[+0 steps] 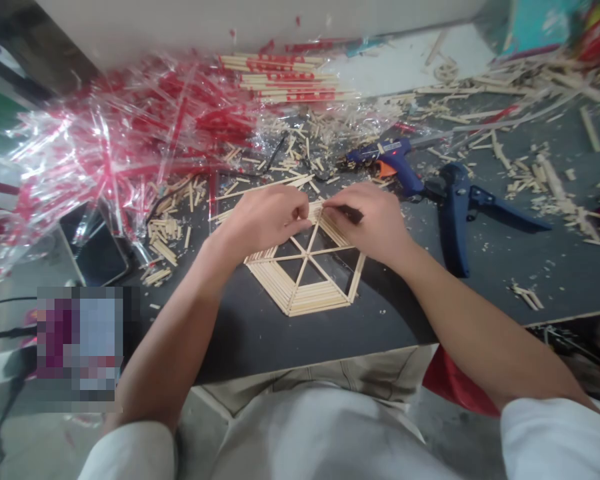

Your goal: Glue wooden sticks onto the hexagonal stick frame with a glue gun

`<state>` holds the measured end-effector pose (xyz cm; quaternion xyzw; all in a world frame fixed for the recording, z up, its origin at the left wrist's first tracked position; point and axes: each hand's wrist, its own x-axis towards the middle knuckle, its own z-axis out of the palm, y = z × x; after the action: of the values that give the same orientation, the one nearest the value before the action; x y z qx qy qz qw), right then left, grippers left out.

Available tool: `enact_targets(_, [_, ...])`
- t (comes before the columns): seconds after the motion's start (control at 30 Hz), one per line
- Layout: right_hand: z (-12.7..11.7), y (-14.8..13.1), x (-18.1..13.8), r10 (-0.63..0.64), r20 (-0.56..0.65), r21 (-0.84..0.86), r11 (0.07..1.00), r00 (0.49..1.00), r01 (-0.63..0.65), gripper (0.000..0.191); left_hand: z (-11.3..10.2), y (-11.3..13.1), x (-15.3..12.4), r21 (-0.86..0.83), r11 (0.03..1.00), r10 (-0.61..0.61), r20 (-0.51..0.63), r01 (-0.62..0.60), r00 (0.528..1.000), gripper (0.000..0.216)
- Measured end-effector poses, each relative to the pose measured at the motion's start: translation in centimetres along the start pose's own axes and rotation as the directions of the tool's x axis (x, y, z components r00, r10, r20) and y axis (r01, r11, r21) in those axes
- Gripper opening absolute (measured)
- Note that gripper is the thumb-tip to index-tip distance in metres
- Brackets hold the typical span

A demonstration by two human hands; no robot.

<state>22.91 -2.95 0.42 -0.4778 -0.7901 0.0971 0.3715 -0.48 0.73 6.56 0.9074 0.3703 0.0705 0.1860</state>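
Note:
A flat hexagonal frame of pale wooden sticks (313,293) lies on the dark table, with spokes crossing at its middle. Rows of sticks fill several of its outer sections; the right-hand section has fewer. My left hand (265,217) is over the upper left side of the frame, its fingers curled and thumb close to the index finger. At the top corner, my right hand (373,217) pinches near a spoke's end. Whatever small piece either hand holds is hidden by the fingers. Just behind my left hand, a few long sticks (260,187) lie loose.
Beyond my right hand lies a blue glue gun (400,167), with a blue-handled cutter (457,220) beside it. Red-and-clear plastic wrappers (145,127) heap at the left, near a phone (94,243). Wrapped chopsticks (290,77) and stick offcuts (540,180) cover the back and right.

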Motion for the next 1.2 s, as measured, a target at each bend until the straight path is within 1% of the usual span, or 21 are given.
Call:
enact_targets(0.07, [0.1, -0.5, -0.1, -0.040, -0.004, -0.034, 0.999, 0.999, 0.040, 0.015, -0.7, -0.5, -0.2, -0.041, 0.999, -0.031, -0.054, 0.029, 0.998, 0.020])
enact_targets(0.13, [0.3, -1.3, -0.1, -0.081, 0.019, -0.064, 0.995, 0.997, 0.082, 0.014, -1.5, -1.1, -0.5, -0.056, 0.995, -0.082, -0.095, 0.077, 0.992, 0.019])
enact_targets(0.2, [0.8, -2.1, -0.1, -0.127, 0.054, -0.087, 0.987, 0.990, 0.131, 0.012, -2.2, -1.6, -0.8, -0.059, 0.991, -0.129, -0.101, 0.124, 0.987, 0.019])
enact_targets(0.33, [1.8, -3.2, -0.1, -0.208, 0.117, -0.153, 0.962, 0.971, 0.225, 0.015, -2.8, -2.4, -1.2, -0.067, 0.984, -0.172, -0.063, 0.168, 0.983, 0.020])
enact_targets(0.47, [2.2, -3.5, 0.0, -0.239, 0.130, -0.222, 0.939, 0.962, 0.263, 0.019, -2.8, -2.4, -1.2, -0.066, 0.982, -0.181, -0.016, 0.180, 0.983, 0.023])
enact_targets(0.57, [2.3, -3.4, 0.1, -0.292, 0.104, -0.274, 0.911, 0.951, 0.310, 0.020, -2.7, -2.2, -1.1, -0.058, 0.982, -0.181, 0.016, 0.182, 0.983, 0.023])
enact_targets(0.67, [2.3, -3.3, 0.2, -0.374, 0.060, -0.323, 0.870, 0.926, 0.372, 0.020, -2.5, -1.9, -0.9, -0.052, 0.981, -0.185, 0.053, 0.188, 0.981, 0.023])
enact_targets(0.73, [2.3, -3.3, 0.2, -0.398, 0.059, -0.335, 0.856, 0.915, 0.394, 0.020, -2.5, -1.8, -0.9, -0.043, 0.981, -0.187, 0.080, 0.191, 0.979, 0.023])
enact_targets(0.8, [2.3, -3.1, 0.2, -0.397, 0.078, -0.325, 0.857, 0.915, 0.399, 0.019, -2.4, -1.7, -0.8, -0.030, 0.981, -0.189, 0.104, 0.193, 0.976, 0.024])
enact_targets(0.97, [2.3, -2.9, 0.0, -0.294, 0.150, -0.254, 0.911, 0.944, 0.324, 0.020, -2.0, -2.0, -0.7, -0.029, 0.985, -0.166, 0.125, 0.171, 0.978, 0.025])
enact_targets(1.1, [1.9, -3.0, 0.2, -0.247, 0.126, -0.212, 0.940, 0.961, 0.269, 0.020, -1.7, -2.5, -0.8, -0.046, 0.988, -0.143, 0.101, 0.148, 0.985, 0.025])
enact_targets(1.2, [1.2, -2.7, 0.4, -0.201, 0.097, -0.180, 0.960, 0.975, 0.216, 0.021, -1.6, -2.5, -0.9, -0.048, 0.990, -0.130, 0.078, 0.134, 0.988, 0.022])
